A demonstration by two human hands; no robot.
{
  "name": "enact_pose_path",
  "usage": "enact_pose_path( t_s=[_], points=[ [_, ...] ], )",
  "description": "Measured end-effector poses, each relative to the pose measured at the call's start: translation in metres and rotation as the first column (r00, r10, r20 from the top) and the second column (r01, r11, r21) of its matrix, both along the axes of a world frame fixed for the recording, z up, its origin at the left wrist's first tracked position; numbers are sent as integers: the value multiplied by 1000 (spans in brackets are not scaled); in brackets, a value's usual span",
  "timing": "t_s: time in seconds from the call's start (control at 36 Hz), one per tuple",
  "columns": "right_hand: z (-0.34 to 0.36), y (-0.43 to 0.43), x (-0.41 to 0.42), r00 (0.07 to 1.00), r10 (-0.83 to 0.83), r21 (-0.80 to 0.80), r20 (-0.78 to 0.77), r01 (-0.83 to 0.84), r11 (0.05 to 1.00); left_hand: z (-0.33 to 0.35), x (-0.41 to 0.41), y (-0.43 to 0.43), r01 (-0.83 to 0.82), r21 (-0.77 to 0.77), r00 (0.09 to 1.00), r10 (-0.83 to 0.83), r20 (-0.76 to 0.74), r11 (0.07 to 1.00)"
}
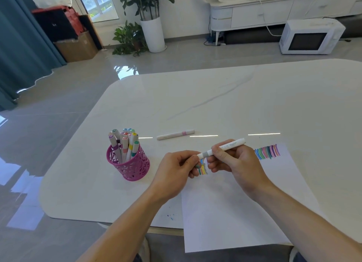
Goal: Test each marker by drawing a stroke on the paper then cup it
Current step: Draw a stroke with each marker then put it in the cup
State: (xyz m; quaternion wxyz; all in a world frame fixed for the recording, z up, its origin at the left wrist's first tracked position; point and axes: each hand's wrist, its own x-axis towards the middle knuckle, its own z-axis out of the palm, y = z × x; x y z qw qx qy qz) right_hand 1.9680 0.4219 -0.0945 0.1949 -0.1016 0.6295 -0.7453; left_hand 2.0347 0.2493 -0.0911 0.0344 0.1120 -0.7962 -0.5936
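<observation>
Holding one white marker [227,146] by the barrel in the right grip [241,163], pinching its cap end with the left grip [176,167]. Held level over the paper [225,212], probably for a straight cap pull or push. Got one spare marker [175,134] lying beyond both grips, plus one pink cup [129,164] left of the left grip, roughly ten markers [125,144] stuffed in.

Magenta cup [135,167] with lacy cut-out pattern. White loose marker [175,134] with 1 pink band; white held marker [233,144] with 1 grey band. Multicoloured strokes [267,151] stripe the far right corner of the white paper [225,212].
</observation>
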Motion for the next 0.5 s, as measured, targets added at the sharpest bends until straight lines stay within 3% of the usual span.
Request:
enact_pose_path(
  t_s=[0.25, 0.5],
  points=[
    [4, 3, 0, 1000, 8, -11, -16, -8, 1000, 5, 3, 5, -37, 4, 999, 37, -30, 999],
    [3, 5, 7, 998, 5, -17, 69, -4, 1000, 6, 6, 7, -15, 5, 1000, 15, 4, 1000]
  ],
)
